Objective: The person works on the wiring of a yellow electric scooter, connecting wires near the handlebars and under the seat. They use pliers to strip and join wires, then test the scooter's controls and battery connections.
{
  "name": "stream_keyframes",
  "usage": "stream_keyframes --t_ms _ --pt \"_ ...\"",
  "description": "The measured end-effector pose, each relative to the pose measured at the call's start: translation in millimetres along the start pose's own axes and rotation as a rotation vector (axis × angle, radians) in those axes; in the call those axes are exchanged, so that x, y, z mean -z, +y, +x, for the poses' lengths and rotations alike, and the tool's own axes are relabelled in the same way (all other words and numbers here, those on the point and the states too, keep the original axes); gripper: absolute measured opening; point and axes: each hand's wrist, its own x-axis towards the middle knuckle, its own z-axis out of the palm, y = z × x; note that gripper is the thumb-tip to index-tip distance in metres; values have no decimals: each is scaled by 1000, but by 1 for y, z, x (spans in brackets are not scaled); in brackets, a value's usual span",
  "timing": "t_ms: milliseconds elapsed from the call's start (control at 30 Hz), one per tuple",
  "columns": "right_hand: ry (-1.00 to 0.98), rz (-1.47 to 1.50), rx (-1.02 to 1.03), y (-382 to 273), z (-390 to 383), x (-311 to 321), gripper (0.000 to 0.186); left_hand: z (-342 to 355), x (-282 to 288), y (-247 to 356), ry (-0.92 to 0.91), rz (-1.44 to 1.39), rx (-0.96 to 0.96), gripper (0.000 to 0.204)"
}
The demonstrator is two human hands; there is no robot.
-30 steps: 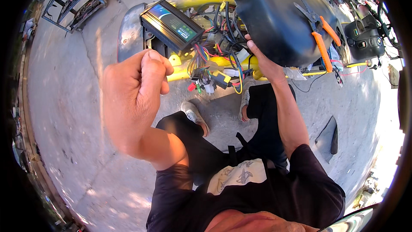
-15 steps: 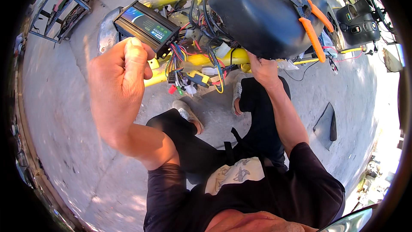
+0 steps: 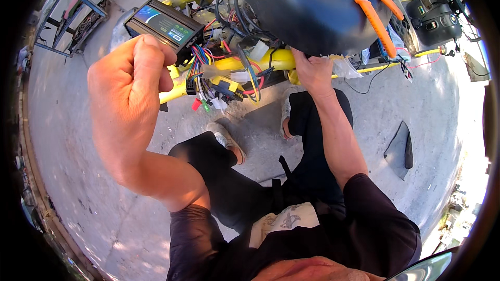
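The yellow frame [image 3: 281,59] runs crosswise beyond the person's knees. The right hand [image 3: 314,74] touches its near tube, just under the near edge of the black seat [image 3: 307,10]; its fingertips are hidden, so I cannot tell whether the grip is closed on anything. Over the frame's left part sits a black box [image 3: 165,25], tilted, with coloured wires [image 3: 199,52] leaving its right end. Red [image 3: 196,104], green [image 3: 206,106] and white [image 3: 219,105] connectors hang below the tube. The left hand [image 3: 126,83] is raised in front of the box, its grip closed, thumb on curled fingers; whether it pinches something small is hidden. Orange-handled pliers [image 3: 376,27] lie on the seat. Farther right is a black panel [image 3: 436,22]; a dark scrap [image 3: 399,153] lies on the concrete [image 3: 130,229], and a metal rack [image 3: 73,15] stands far left.
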Motion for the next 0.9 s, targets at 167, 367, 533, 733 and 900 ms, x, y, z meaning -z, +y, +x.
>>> stream_keyframes --t_ms 167,367,533,733,900 --pt "33 197 -42 4 -1 -1 19 -13 2 14 -1 64 -3 40" --pt "36 166 -106 7 -9 1 19 -22 8 18 3 31 -32 40" --pt "100 126 23 9 -3 0 17 -24 3 26 18 56 -2 41" --pt "111 51 84 13 -3 -2 15 -19 -1 26 -5 81 -5 41" --pt "42 22 110 8 2 3 19 -17 -4 22 -13 69 -14 41"
